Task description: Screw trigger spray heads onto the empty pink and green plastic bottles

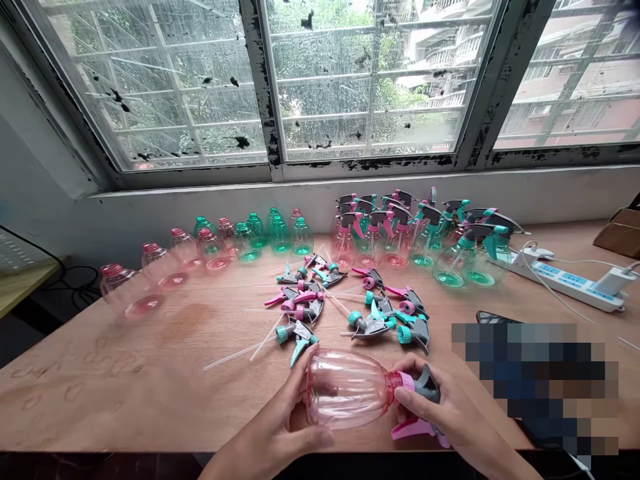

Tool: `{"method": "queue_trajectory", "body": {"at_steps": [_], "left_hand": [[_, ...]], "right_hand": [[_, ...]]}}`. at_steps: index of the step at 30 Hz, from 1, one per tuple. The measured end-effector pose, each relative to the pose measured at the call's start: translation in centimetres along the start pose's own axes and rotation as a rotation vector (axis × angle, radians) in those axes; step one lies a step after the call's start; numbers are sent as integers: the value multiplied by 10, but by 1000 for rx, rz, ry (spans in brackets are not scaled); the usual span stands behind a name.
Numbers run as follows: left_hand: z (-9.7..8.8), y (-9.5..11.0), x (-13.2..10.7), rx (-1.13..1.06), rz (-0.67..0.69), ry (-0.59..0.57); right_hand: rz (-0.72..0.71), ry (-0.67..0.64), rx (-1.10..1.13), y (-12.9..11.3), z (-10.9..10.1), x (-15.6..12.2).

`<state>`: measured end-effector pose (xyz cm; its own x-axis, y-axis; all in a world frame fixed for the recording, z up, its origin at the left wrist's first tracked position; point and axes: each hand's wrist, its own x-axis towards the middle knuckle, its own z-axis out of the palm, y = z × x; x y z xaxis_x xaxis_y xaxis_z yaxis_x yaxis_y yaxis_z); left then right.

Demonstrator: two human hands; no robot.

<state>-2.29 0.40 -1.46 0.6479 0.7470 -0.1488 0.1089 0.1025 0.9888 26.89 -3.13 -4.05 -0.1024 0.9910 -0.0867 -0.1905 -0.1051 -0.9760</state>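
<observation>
A clear pink spray bottle [347, 390] lies sideways between my two hands, near the table's front edge. My left hand [287, 413] wraps round its base. At the neck, my right hand [433, 403] grips the pink collar of a grey-and-pink trigger sprayer [425, 385], whose pink trigger points down toward me. The sprayer sits on the bottle's mouth; how tightly, I cannot tell. Just beyond the bottle lie several loose trigger sprayers [373, 323] in pink, teal and grey, with thin clear tubes. One teal-and-grey sprayer [299, 333] lies close to my left fingertips.
Several pink and green bottles without sprayers [249, 243] stand at the back left. Bottles with sprayers [373, 243] are grouped at the back right. A white power strip [565, 279] with cables, a brown case [620, 230] and a pixelated area occupy the right side.
</observation>
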Motion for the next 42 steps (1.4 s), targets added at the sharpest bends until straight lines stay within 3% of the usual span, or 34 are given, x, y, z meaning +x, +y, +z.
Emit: {"method": "queue_trajectory", "body": {"at_steps": [8,17,23,29,33,42], "left_hand": [[-3,-6,2,115,111,-31],[1,2,0,54,20,12],[1,7,1,158,73,18],[0,0,1,125,54,19],[0,-1,0,110,26,23],[3,5,0,171,100,4]], "right_hand": [[34,14,-6,0,0,0],[3,33,-59,-3,2,-1],[43,33,-17,-6,3,-2],[69,18,-23,-5,0,-2],[51,18,-25,-5,0,-2],[32,22,-44,-6,1,-2]]}}
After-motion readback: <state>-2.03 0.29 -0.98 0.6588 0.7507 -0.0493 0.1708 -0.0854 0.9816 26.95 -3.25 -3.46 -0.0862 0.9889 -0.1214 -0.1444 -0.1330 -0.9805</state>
